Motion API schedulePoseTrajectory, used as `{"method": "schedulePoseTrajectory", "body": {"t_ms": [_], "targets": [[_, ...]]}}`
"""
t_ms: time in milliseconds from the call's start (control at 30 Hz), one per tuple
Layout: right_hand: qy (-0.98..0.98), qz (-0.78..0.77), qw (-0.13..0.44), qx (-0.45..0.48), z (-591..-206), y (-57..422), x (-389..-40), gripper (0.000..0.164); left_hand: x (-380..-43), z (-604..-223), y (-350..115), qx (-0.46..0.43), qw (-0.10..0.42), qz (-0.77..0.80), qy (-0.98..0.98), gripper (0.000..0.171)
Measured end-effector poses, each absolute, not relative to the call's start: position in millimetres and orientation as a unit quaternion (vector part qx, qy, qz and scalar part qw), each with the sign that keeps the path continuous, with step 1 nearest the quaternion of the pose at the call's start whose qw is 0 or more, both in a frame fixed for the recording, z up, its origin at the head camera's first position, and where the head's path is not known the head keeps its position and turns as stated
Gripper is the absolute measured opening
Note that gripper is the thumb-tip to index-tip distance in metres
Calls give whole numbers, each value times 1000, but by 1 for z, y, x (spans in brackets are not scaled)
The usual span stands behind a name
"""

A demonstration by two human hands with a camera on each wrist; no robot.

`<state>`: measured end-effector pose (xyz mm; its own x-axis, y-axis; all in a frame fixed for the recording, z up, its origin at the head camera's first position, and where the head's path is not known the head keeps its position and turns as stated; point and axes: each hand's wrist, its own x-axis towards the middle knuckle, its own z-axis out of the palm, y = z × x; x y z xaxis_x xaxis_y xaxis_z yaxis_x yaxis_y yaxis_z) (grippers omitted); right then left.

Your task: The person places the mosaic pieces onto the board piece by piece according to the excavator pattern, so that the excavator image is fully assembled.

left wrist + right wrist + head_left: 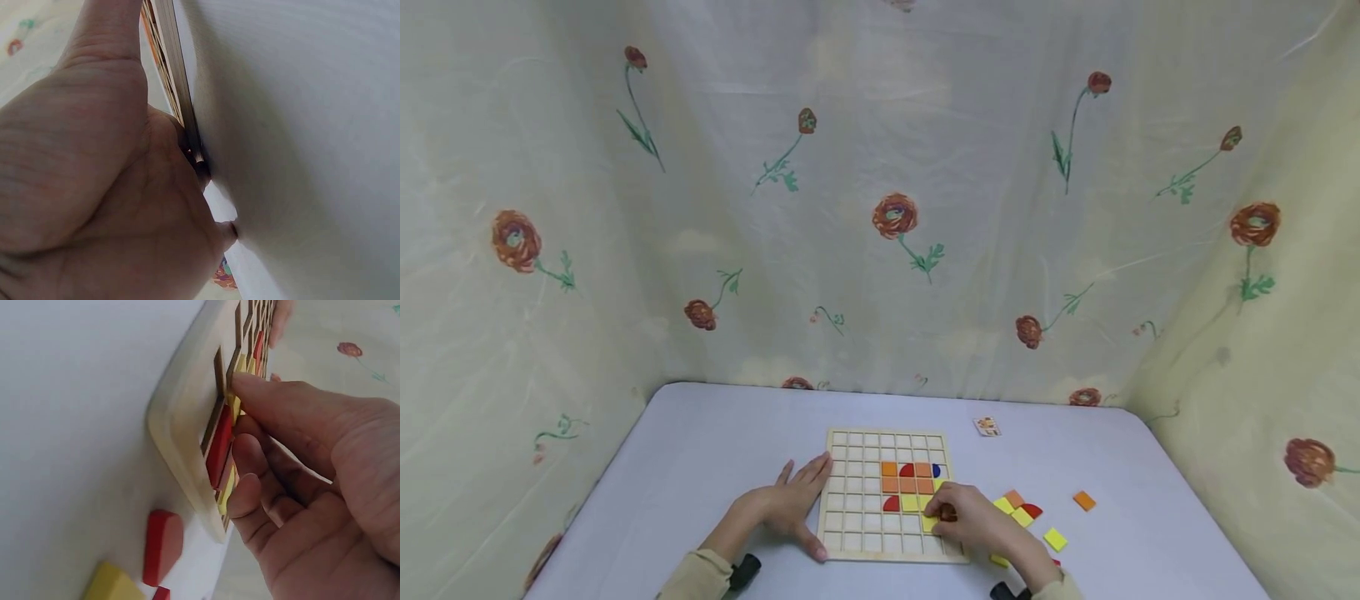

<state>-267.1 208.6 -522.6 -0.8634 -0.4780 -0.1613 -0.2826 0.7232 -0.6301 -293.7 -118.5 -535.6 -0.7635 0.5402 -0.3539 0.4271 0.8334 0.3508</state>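
A wooden grid board lies on the table, with orange, red, yellow and blue tiles set in its right half. My left hand rests along the board's left edge, fingers straight and thumb near the lower left corner. In the left wrist view the palm stands against the board's side. Over the lower right cells, my right hand pinches a yellow square tile between thumb and fingers. The right wrist view shows that yellow tile at the grid, close to a red tile set in the board.
Loose tiles lie right of the board, among them an orange square, a yellow square and a red quarter-round. A small printed card lies behind them. A flowered curtain hangs round the table's back and sides.
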Motion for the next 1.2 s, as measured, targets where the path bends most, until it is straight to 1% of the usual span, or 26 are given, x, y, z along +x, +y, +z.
{"method": "schedulePoseTrajectory", "body": {"t_ms": [300, 467, 667, 767, 833, 933, 1067, 1200], "targets": [[914, -317, 146, -206, -524, 210, -268, 14, -291, -528, -115, 249, 229, 134, 931, 139], [917, -326, 128, -193, -516, 222, -261, 24, -289, -531, -117, 255, 219, 129, 933, 139], [935, -317, 126, -98, -500, 260, -246, 40, -291, -533, -119, 257, 218, 131, 932, 140], [945, -299, 123, -47, -499, 283, -239, 50, -292, -533, -118, 256, 220, 129, 933, 141], [949, -292, 121, -18, -499, 298, -235, 52, -292, -533, -117, 254, 221, 126, 933, 141], [953, -276, 121, 17, -504, 319, -230, 51, -292, -534, -116, 254, 223, 126, 933, 141], [957, -256, 130, 52, -513, 338, -228, 42, -292, -535, -116, 256, 221, 127, 933, 142], [953, -264, 132, 68, -522, 345, -228, 32, -293, -535, -115, 254, 221, 127, 933, 142]]}}
